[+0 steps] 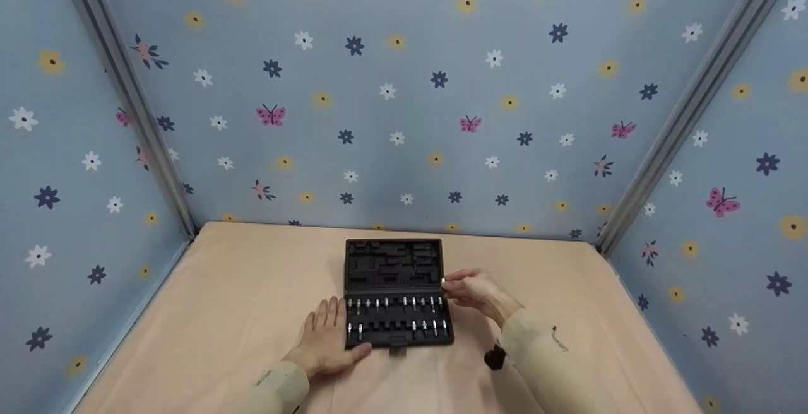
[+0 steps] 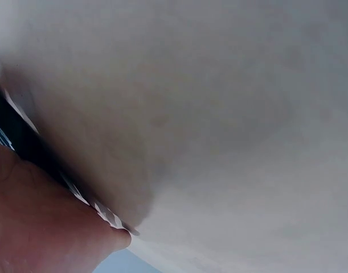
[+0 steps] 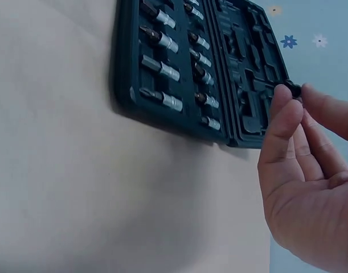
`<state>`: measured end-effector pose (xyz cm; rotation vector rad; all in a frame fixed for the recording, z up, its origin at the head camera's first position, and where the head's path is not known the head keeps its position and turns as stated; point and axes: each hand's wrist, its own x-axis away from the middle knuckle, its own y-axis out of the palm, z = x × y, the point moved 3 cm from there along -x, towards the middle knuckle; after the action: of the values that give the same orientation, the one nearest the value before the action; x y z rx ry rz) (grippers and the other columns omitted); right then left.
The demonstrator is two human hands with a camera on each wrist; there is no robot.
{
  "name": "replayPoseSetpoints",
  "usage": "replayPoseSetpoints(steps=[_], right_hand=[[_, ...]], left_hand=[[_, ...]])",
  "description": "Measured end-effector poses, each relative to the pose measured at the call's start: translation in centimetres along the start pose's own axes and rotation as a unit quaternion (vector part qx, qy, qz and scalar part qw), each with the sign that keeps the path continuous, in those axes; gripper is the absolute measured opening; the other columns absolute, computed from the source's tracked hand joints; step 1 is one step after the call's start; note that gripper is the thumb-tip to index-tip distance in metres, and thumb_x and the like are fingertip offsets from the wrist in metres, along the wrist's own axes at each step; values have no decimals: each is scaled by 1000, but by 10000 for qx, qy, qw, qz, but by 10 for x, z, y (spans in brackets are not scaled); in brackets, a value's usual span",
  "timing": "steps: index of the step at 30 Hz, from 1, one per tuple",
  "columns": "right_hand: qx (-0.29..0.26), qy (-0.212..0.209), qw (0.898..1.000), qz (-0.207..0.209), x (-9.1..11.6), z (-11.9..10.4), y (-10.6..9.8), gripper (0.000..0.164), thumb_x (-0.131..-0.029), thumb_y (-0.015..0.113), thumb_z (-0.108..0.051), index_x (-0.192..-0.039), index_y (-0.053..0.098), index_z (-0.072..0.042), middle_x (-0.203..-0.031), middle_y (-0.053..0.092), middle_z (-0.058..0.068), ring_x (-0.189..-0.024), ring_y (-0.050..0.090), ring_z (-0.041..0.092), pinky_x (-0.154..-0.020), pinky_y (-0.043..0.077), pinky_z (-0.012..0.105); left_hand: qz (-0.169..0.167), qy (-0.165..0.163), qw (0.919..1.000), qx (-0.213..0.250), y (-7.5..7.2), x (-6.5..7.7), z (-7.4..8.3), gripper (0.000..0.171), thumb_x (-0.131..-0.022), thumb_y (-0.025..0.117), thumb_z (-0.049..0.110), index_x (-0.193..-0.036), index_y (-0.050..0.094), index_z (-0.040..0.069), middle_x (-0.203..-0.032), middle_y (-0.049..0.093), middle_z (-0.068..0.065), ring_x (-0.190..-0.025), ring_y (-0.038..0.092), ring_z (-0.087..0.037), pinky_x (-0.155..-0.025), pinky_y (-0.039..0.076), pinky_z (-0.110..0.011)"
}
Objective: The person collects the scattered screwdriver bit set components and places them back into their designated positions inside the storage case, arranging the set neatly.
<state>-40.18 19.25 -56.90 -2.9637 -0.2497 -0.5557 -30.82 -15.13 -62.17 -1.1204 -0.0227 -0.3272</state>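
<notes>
A black socket case (image 1: 399,337) lies open on the cloth, its lid tipped back with moulded hollows inside. Two rows of silver bit sockets (image 3: 169,72) sit in the base, with a gap of bare slots in the front row and a smaller one in the back. My left hand (image 1: 325,341) rests along the case's left side, fingers straight, thumb at the front edge. Beside the right edge of the lid, my right hand (image 1: 476,291) pinches a small bit socket (image 3: 295,90) between thumb and fingertips. Its dark end shows in the right wrist view; the fingers hide the rest.
A peach cloth (image 1: 252,269) covers the table. Flower-patterned panels (image 1: 404,86) stand at the back and both sides, with grey posts (image 1: 136,98) at the corners. A small dark object (image 1: 495,357) shows beside the right sleeve.
</notes>
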Motion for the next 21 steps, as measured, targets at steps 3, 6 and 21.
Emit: replayPoseSetpoints(steps=[3, 6, 21], right_hand=[[-2, 52, 10000, -18, -3, 1, 7, 40, -100, 83, -5, -136, 72, 10, -92, 85, 5, -80, 78, 12, -70, 62, 24], [-41, 72, 10000, -47, -8, 4, 15, 34, -99, 83, -4, -130, 75, 9, -86, 82, 3, -75, 75, 10, -65, 60, 22], [-49, 293, 9996, 8, -14, 11, 57, 21, -96, 86, -3, -116, 81, 1, -89, 83, 2, -77, 79, 13, -65, 61, 22]], left_hand=[[10, -12, 10000, -8, 0, 0, 0, 128, -101, 62, 80, -176, 10, -11, -185, 7, -38, -175, 7, -58, -141, 8, -74], [15, -17, 10000, -18, 0, 0, -1, 129, -100, 61, 81, -176, 10, -10, -185, 7, -38, -175, 7, -58, -141, 9, -74], [90, -8, 9999, -71, -1, 1, 1, 129, -99, 64, 81, -175, 13, -11, -185, 9, -38, -174, 10, -58, -141, 11, -74]])
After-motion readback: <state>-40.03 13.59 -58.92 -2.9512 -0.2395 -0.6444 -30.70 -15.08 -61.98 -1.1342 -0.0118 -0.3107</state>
